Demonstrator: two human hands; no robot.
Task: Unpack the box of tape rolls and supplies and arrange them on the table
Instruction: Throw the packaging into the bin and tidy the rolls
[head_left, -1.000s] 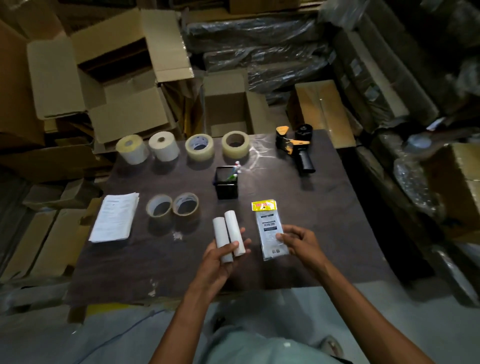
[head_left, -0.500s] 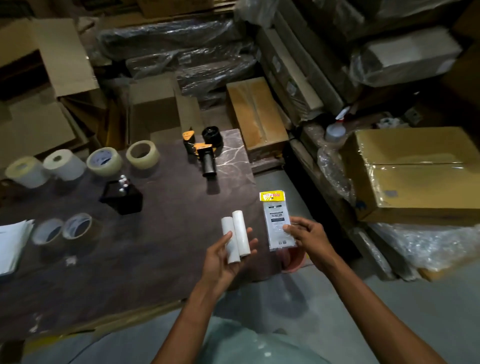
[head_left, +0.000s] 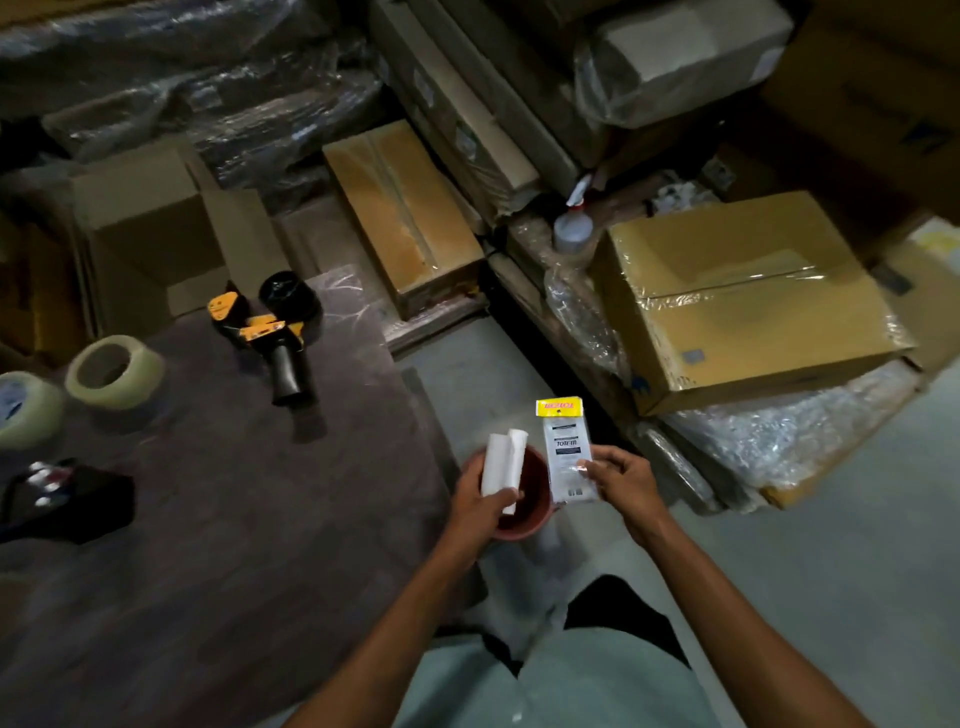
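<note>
The left hand (head_left: 480, 501) is clamped round two small white paper rolls (head_left: 503, 465), thumb across their front, holding them upright side by side; the right hand (head_left: 621, 478) pinches the lower edge of a flat clear packet (head_left: 566, 449) between thumb and fingertips; both hands hang past the table's right edge, over a reddish-brown bowl-like container (head_left: 527, 514) on the floor. The dark table (head_left: 234, 519) lies to the left, with a yellow-and-black tape dispenser (head_left: 265, 332) near its far edge, two clear tape rolls (head_left: 111, 371) farther left, and a black holder (head_left: 70, 499) at the left margin.

Judged from this, both items are not yet set down; to do it well, bring the hands over bare tabletop, lay the rolls flat and parallel so that they cannot topple or roll off, then place the packet face up beside them, clear of the edge.

The packet's yellow header carries red lettering too blurred to read; the white panel below shows "TOTEM", as best I can tell; the finer print is illegible.
</note>
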